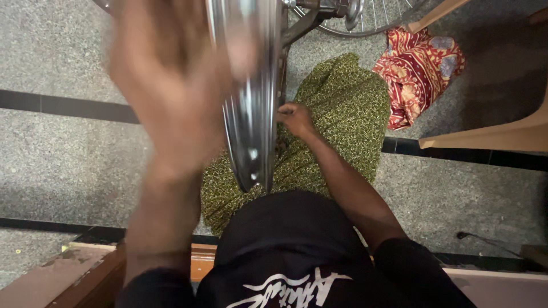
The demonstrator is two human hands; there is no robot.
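The shiny metal wheel rim [251, 114] stands on edge between both hands, over the green cloth [342, 108]. It looks hard, smooth and slippery. The left hand [171, 97] is blurry against it; I cannot tell its grip. The right hand [295, 118] has its fingers pinched shut at the rim's inner side, a good place to hold.

The light is soft and moderate, like indoor light, and it falls from above. The left hand [171, 85] is raised close to the camera and is strongly blurred; its outline is smeared. The shiny metal rim [251, 114] just right of that hand carries bright glare streaks and small white highlights. The right hand [294, 118], beyond the rim, is sharper. The speckled floor [68, 165] left of the rim is in focus, and it turns darker far right of the rim.
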